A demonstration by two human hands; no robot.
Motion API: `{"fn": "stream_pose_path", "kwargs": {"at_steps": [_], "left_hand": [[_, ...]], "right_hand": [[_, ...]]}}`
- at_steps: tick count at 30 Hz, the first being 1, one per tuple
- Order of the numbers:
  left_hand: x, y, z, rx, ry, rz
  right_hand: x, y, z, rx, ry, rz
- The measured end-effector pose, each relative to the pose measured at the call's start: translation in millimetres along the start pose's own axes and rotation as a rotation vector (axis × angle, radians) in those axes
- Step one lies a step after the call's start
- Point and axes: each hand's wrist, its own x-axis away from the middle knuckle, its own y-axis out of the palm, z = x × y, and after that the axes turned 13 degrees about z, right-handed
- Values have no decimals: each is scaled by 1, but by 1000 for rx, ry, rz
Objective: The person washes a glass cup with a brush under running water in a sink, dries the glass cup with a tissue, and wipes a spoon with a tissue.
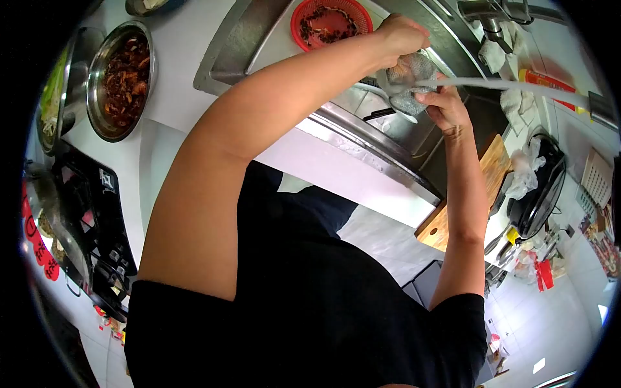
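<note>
My left hand [403, 37] is curled over the upper end of a grey, mesh-textured wet thing [413, 70] above the sink; its exact kind is unclear. My right hand [447, 106] grips the lower right side of it, thumb on the front. A stream of water [498, 84] from a metal spout [603, 111] at the right strikes it between both hands. Just below lie a white spoon-like utensil [405, 117] and a black handle [379, 114]. A red plastic basket [299, 29] with dark bits in it sits in the sink, left of my left hand.
The steel sink [223, 61] spans the upper middle. At left are a steel bowl of dark reddish food [150, 81] and a black stove [119, 213]. A wooden board [493, 169] lies right of the sink, near a black appliance [538, 207]. Another tap [491, 29] is above.
</note>
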Motion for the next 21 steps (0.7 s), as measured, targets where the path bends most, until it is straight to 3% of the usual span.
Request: {"fn": "stream_pose_path", "kwargs": {"at_steps": [7,14,16,21], "left_hand": [[-4,-2,-6,-21,64,-66],[-21,-20,-17,-55,27,-354],[18,-29,12,-144,49,-375],[15,-26,15,-105,-4,-399]], "right_hand": [[-2,-1,2,-28,-42,-35],[-7,-3,8,-76,72,-69],[-8,-1,8,-120,41,1],[-13,-14,11,-108,49,51]]}}
